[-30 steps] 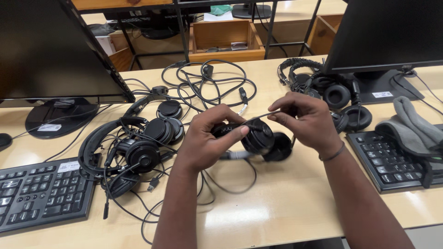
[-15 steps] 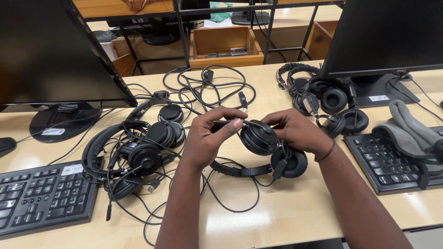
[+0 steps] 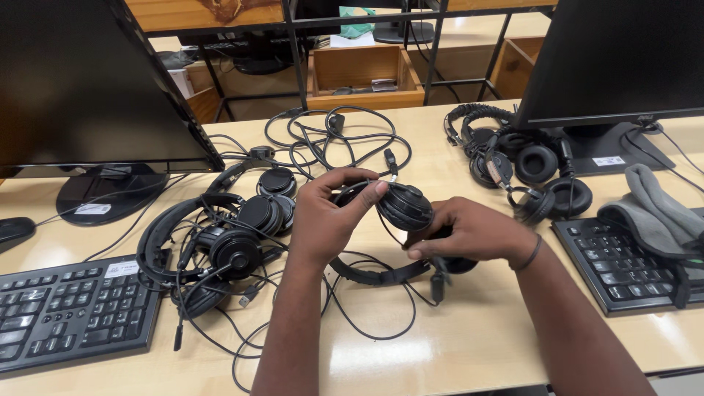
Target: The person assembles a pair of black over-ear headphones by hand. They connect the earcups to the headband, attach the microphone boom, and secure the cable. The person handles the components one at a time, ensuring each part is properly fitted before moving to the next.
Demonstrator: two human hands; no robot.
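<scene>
Headset (image 3: 403, 209): desk centre, lifted between both hands. Left hand (image 3: 330, 220) pinches ear cup rim; right hand (image 3: 469, 235) closed around lower cup. Likely light, stiff plastic, soft pads, flexible band; trailing cable (image 3: 367, 323) at 6 o'clock snags easily. Grip cups, not boom.

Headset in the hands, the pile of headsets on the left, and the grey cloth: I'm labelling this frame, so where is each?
headset (image 3: 405, 205), head view, on its round earcup.
pile of headsets (image 3: 233, 249), head view, on one earcup.
grey cloth (image 3: 653, 209), head view, on its folded middle.
</scene>
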